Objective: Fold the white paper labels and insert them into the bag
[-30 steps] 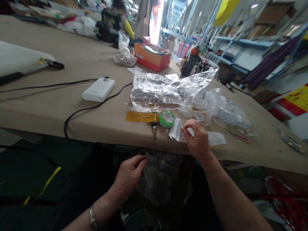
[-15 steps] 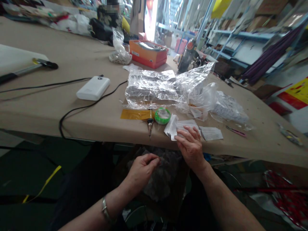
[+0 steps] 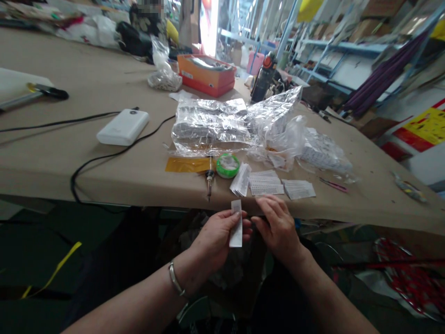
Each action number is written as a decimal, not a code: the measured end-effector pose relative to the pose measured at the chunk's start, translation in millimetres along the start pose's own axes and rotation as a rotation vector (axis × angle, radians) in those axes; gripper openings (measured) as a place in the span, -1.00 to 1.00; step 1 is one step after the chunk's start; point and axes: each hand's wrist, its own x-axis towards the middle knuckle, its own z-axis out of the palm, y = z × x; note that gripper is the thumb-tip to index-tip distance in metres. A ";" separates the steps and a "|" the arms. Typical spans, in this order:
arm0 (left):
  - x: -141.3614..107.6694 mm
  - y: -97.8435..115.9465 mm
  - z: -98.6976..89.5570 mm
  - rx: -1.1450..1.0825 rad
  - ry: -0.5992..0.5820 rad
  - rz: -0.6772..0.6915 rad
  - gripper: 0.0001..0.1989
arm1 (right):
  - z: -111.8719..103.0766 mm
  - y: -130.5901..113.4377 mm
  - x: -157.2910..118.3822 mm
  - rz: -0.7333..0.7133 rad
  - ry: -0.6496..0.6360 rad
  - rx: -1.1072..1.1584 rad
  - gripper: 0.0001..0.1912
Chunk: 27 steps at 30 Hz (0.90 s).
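My left hand [image 3: 219, 232] pinches a narrow white label strip [image 3: 236, 229] between thumb and fingers, just in front of the table edge. Close by on the right, my right hand [image 3: 278, 229] has its fingers bent and its thumb apart, with nothing visible in it. Beyond the hands lie a fanned stack of white strips [image 3: 240, 180], a middle stack of printed strips [image 3: 266, 182] and a right stack of strips [image 3: 299, 189]. Left of these sit a green tape roll [image 3: 227, 166] and what looks like a soldering iron [image 3: 209, 180], its tip towards the edge.
An amber film strip [image 3: 186, 164] lies by the iron. Behind are a clear plastic bag [image 3: 212, 125], an orange box [image 3: 206, 76] and a dark bottle [image 3: 263, 79]. A white power bank [image 3: 123, 127] with a black cable is left; tweezers [image 3: 333, 185] lie right.
My left hand has moved right and up and now shows a white strip in its grip. My right hand has drawn back from the strip stacks towards the table edge. The view shifted slightly.
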 end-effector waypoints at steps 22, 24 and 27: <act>-1.5 4.2 4.4 0.015 -0.088 -0.075 -0.89 | 2.4 -5.9 -13.9 -0.112 0.043 0.312 -0.84; -0.2 2.1 2.5 -0.029 -0.111 -0.072 -0.91 | 3.4 -13.1 -17.4 -0.173 -0.021 0.323 -0.84; -0.3 -0.5 0.5 -0.059 -0.126 -0.087 -0.91 | 5.3 -14.4 -20.5 -0.184 -0.057 0.316 -0.83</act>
